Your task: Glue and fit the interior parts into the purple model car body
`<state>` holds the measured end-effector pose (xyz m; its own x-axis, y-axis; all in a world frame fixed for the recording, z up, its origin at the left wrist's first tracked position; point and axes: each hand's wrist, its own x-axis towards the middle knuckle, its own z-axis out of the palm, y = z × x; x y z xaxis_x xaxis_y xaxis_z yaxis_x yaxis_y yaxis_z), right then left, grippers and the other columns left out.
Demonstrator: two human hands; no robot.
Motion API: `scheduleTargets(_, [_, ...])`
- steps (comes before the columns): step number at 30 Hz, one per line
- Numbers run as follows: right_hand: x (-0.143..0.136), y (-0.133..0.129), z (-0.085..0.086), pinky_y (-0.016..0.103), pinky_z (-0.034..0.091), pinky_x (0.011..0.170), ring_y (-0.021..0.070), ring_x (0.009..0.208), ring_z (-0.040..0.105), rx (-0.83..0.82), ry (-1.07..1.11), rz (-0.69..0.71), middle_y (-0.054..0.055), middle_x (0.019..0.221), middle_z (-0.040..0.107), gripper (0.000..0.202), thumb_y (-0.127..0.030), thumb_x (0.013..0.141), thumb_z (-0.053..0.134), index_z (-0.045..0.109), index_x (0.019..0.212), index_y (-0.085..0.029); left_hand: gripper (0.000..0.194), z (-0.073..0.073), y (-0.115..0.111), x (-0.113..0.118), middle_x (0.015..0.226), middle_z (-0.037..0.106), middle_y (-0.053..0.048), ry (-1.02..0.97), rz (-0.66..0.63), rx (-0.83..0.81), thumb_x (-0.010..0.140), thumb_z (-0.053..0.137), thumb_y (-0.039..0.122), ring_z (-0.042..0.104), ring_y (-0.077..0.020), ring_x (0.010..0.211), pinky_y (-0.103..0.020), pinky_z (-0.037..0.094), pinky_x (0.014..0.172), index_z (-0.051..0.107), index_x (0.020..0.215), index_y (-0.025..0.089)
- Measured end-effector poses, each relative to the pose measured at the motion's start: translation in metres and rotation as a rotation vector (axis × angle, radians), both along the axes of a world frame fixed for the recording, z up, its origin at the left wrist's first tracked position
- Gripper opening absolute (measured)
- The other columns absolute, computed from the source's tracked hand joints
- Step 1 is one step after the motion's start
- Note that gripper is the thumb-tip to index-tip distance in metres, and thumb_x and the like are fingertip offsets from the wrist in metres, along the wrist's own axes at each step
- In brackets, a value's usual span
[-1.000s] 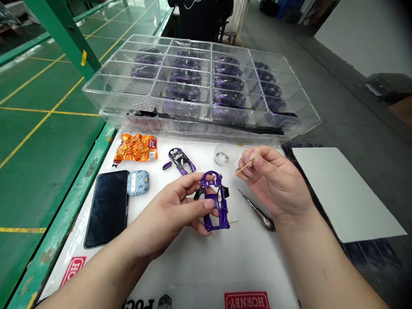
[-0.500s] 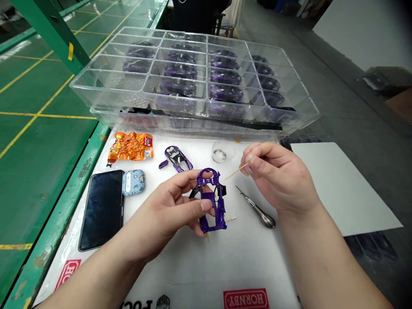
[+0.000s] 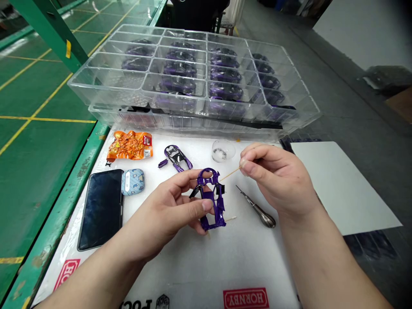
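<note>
Between the thumb and fingers of my left hand (image 3: pixel 175 206) is a purple plastic frame (image 3: pixel 219 210) with black parts at its sides. My right hand (image 3: pixel 277 176) pinches a thin wooden stick (image 3: pixel 231 173), whose far tip is at the upper right edge of the frame. Below my right hand lies a metal tool with a thin point and a rounded handle (image 3: pixel 264 219). A cotton swab (image 3: pixel 231 219) shows partly from behind the frame. Beyond my hands are a second purple and black part (image 3: pixel 177 158) and a small clear dish (image 3: pixel 223 151) with dark bits in it.
A clear compartment tray (image 3: pixel 174 86) holding purple parts spans the back of the white table (image 3: pixel 206 270). On the left lie an orange packet (image 3: pixel 130 146), a patterned blue case (image 3: pixel 133 182) and a dark phone (image 3: pixel 101 210). A white sheet (image 3: pixel 344 189) is at the right.
My right hand has shifted slightly left, bringing the stick's tip to the purple frame's edge. The frame is tilted slightly differently in my left hand.
</note>
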<state>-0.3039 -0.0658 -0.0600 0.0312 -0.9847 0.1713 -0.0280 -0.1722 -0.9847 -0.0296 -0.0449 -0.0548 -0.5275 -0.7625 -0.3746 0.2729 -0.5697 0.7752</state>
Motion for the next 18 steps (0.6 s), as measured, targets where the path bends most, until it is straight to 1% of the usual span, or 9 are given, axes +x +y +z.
scheduleTargets(4, [-0.0005, 0.0006, 0.0005, 0.036, 0.057, 0.084, 0.0193, 0.092, 0.068, -0.013, 0.036, 0.002, 0.004, 0.098, 0.077, 0.018, -0.042, 0.099, 0.101, 0.090, 0.097, -0.029, 0.054, -0.0001, 0.0002, 0.0005, 0.125, 0.079, -0.008, -0.004, 0.002, -0.009, 0.095, 0.104, 0.027, 0.081, -0.0198, 0.090, -0.024, 0.073, 0.064, 0.085, 0.145, 0.025])
scheduleTargets(7, [-0.0001, 0.0011, 0.0015, 0.035, 0.057, 0.084, 0.0187, 0.091, 0.068, -0.025, 0.052, 0.007, 0.004, 0.097, 0.076, 0.015, -0.041, 0.101, 0.099, 0.090, 0.097, -0.029, 0.053, -0.0006, 0.0006, 0.0011, 0.126, 0.079, -0.008, -0.003, -0.004, -0.013, 0.096, 0.103, 0.025, 0.080, -0.0189, 0.089, -0.024, 0.073, 0.066, 0.084, 0.145, 0.025])
scheduleTargets(12, [0.0011, 0.0013, 0.0030, 0.036, 0.057, 0.083, 0.0201, 0.091, 0.068, -0.013, 0.064, -0.006, 0.004, 0.096, 0.076, 0.020, -0.044, 0.099, 0.100, 0.089, 0.095, -0.029, 0.053, -0.0011, 0.0007, 0.0013, 0.127, 0.079, -0.010, -0.011, -0.001, -0.013, 0.095, 0.103, 0.026, 0.080, -0.0188, 0.089, -0.024, 0.073, 0.065, 0.084, 0.145, 0.023])
scheduleTargets(18, [0.0001, 0.0004, 0.0023, 0.034, 0.057, 0.083, 0.0186, 0.091, 0.068, -0.011, 0.056, 0.013, 0.004, 0.096, 0.076, 0.016, -0.041, 0.099, 0.100, 0.089, 0.096, -0.029, 0.054, -0.0009, 0.0003, 0.0008, 0.125, 0.080, -0.008, -0.006, 0.003, -0.005, 0.094, 0.104, 0.025, 0.080, -0.0184, 0.088, -0.025, 0.073, 0.065, 0.084, 0.145, 0.025])
